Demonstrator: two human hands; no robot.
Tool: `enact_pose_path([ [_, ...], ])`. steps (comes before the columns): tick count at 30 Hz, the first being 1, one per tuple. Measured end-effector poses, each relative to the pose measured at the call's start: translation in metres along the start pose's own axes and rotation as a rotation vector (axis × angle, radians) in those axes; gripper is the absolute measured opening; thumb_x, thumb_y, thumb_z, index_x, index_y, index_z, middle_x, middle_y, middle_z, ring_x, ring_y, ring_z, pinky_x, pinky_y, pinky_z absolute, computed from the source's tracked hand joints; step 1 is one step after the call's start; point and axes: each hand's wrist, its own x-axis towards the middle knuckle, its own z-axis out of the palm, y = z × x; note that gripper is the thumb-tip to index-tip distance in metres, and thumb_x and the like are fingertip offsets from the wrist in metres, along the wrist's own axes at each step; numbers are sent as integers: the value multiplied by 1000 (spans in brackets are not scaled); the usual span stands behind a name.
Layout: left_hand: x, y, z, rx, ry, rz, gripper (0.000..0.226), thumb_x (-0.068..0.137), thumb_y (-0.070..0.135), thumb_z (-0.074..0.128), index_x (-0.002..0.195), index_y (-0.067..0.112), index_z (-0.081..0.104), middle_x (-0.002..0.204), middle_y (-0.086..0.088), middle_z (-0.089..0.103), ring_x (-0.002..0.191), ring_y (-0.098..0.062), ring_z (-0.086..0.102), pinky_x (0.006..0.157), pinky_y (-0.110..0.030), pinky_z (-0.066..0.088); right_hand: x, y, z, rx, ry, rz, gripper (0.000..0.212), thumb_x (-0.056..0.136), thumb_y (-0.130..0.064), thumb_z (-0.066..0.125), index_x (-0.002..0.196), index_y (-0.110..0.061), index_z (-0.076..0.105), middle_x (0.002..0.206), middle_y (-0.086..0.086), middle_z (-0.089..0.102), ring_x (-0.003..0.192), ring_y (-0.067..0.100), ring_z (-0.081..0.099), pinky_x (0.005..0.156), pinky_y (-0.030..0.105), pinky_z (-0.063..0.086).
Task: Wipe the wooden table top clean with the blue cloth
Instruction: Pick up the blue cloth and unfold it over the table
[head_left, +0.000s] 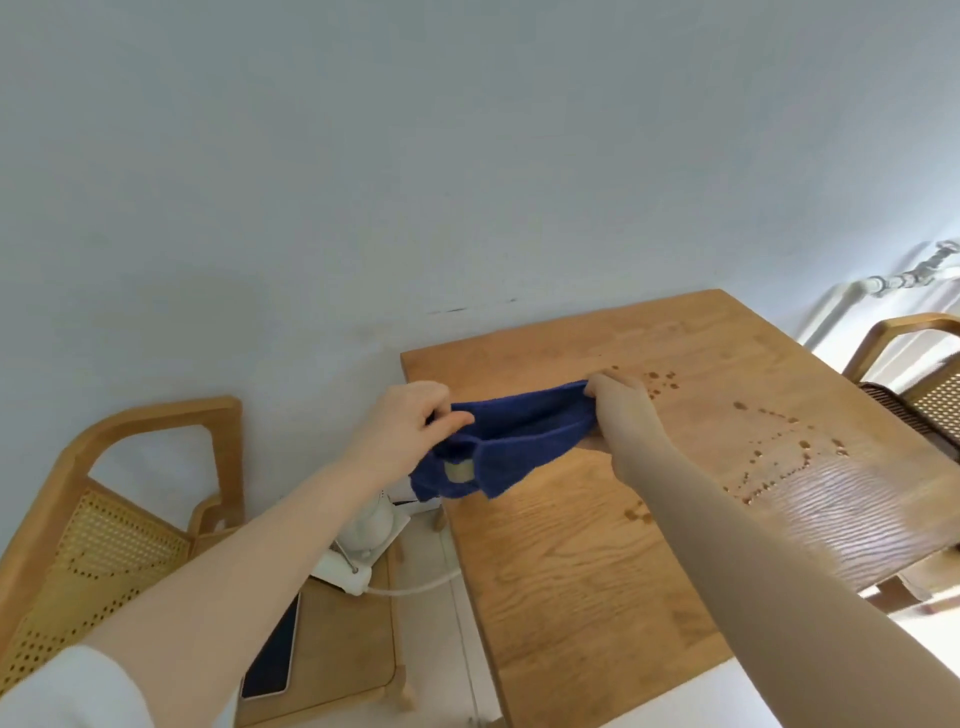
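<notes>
The blue cloth (511, 441) is stretched between both hands above the left part of the wooden table top (587, 561). My left hand (410, 426) grips its left end, where a folded part with a pale label hangs down past the table's edge. My right hand (621, 405) pinches the right end, low over the wood. Brown drops and smears (769, 441) are scattered over the table to the right of my right hand, and a few lie nearer the middle.
A wooden chair with a cane back (104, 545) stands left of the table, with a dark tablet (272, 649) and white objects with a cable (363, 530) on its seat. Another cane chair (919, 374) stands at the right. A white wall is behind.
</notes>
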Motion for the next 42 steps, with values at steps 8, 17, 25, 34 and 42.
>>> enact_pose_path([
  [8,36,21,62,-241,-58,-81,55,75,59,49,100,13,65,96,2,57,92,-15,54,81,-29,44,40,-16,9,155,-278,59,15,97,-11,38,92,-11,52,86,14,61,64,24,64,50,29,54],
  [17,57,26,101,34,179,-268,13,89,18,55,83,8,62,80,-4,58,73,-16,53,71,-39,47,112,-21,-22,201,-332,70,10,96,-16,44,90,-12,51,82,7,58,64,21,62,55,30,56],
  [25,81,25,96,647,178,-286,28,85,17,45,79,-2,65,89,-11,66,51,-30,59,43,-26,36,151,-18,-19,-113,-380,-171,26,94,-8,26,103,-15,50,66,12,64,48,22,58,50,32,53],
  [34,144,11,44,399,604,-264,25,81,17,47,81,3,68,86,-6,67,74,-20,59,70,-24,44,186,-67,17,377,-593,-96,23,98,-8,31,96,-16,52,95,6,61,81,16,65,81,30,55],
  [42,105,-15,85,204,236,-339,13,81,9,56,80,3,68,81,-4,65,76,-19,60,75,-28,48,198,6,-17,-375,-403,-300,28,92,-25,40,83,-9,61,63,7,69,59,23,65,65,39,53],
])
